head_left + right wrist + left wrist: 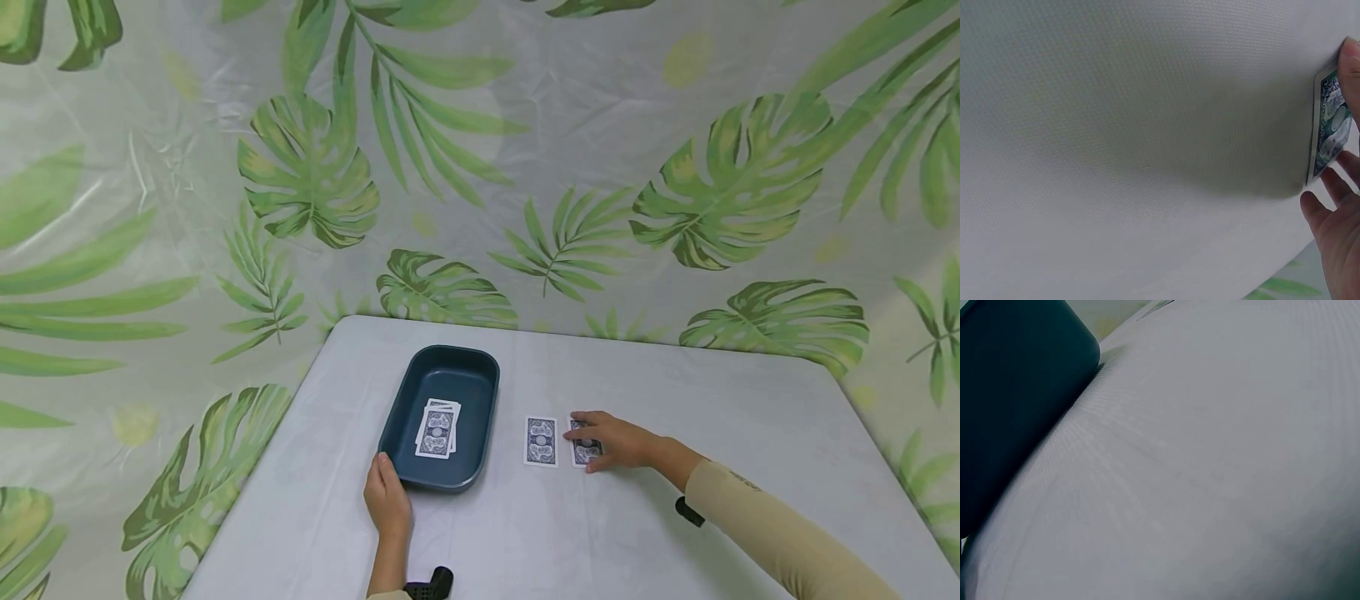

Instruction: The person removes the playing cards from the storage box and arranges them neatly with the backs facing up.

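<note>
1. Our right hand [618,440] spreads wide over a blue-backed playing card [587,451], touching it.
2. This card's long axis runs away from us, thumb at its near end.
3. A second card [541,442] lies just left of the right hand, the nearer one, roughly parallel.
4. Our left hand [390,497] touches the dark blue tray [440,485]; we cannot tell whether it grips. Stacked cards [435,433] lie inside, ahead and rightward.

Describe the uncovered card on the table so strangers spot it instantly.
On the white table, find the dark blue tray. Right of it, the card lies back up, fully visible; the next card is partly hidden by the right hand.
</note>
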`<move>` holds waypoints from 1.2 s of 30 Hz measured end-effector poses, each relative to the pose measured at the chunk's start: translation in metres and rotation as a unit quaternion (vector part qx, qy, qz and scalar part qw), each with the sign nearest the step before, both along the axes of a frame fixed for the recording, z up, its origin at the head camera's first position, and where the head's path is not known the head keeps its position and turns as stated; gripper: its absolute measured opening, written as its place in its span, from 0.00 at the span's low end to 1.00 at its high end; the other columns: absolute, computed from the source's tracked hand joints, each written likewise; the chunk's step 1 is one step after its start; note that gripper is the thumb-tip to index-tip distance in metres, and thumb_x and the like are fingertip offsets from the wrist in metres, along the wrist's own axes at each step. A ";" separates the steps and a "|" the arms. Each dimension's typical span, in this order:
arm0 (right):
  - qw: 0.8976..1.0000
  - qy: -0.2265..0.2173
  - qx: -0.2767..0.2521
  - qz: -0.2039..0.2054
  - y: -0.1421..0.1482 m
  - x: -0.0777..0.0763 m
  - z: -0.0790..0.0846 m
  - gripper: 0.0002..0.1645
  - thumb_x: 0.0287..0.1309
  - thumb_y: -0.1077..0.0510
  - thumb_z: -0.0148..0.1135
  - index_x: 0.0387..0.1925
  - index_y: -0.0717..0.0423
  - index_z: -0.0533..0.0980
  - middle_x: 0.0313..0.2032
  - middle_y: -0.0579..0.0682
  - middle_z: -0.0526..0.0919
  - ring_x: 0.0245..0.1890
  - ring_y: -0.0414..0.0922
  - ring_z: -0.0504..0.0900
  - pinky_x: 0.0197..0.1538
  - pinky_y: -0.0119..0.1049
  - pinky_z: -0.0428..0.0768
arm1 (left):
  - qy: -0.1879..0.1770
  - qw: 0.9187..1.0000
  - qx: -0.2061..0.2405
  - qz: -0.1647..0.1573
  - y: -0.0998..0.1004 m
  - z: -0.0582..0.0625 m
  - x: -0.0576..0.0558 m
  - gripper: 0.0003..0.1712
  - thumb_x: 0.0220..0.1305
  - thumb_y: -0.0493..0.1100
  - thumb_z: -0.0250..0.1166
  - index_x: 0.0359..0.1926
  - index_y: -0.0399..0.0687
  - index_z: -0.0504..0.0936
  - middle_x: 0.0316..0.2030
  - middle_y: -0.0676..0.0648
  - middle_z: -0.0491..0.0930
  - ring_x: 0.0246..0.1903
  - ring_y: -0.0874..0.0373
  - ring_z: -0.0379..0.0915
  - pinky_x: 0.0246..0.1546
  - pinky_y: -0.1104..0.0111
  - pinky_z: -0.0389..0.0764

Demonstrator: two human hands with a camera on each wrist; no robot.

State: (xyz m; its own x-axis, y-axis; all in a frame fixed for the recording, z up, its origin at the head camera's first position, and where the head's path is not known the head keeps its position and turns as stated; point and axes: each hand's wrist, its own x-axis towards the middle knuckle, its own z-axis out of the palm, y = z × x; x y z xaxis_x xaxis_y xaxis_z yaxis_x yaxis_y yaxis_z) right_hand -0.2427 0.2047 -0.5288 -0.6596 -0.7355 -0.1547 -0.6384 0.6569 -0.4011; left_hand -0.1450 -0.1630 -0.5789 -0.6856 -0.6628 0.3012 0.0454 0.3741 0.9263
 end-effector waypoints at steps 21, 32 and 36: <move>0.998 0.047 -0.045 -0.027 -0.014 -0.008 0.017 0.39 0.45 0.49 0.70 0.60 0.55 0.69 0.63 0.61 0.62 0.62 0.60 0.60 0.58 0.55 0.62 | -0.012 1.000 0.013 0.004 -0.005 0.000 0.000 0.22 0.71 0.43 0.45 0.47 0.25 0.74 0.46 0.30 0.75 0.49 0.36 0.69 0.51 0.49 0.65; 0.990 0.068 -0.113 -0.045 -0.079 -0.031 0.061 0.37 0.49 0.47 0.68 0.60 0.53 0.68 0.62 0.60 0.63 0.62 0.57 0.59 0.58 0.54 0.62 | -0.010 1.000 0.018 -0.002 -0.004 0.001 -0.003 0.23 0.71 0.44 0.45 0.48 0.25 0.74 0.47 0.30 0.75 0.50 0.36 0.69 0.51 0.49 0.65; 0.992 0.062 -0.109 -0.027 -0.108 -0.037 0.067 0.38 0.50 0.46 0.67 0.61 0.54 0.67 0.62 0.60 0.63 0.62 0.56 0.60 0.58 0.52 0.64 | -0.012 1.000 0.015 -0.003 -0.001 0.000 -0.003 0.22 0.71 0.44 0.45 0.47 0.26 0.75 0.46 0.31 0.76 0.49 0.37 0.70 0.50 0.50 0.66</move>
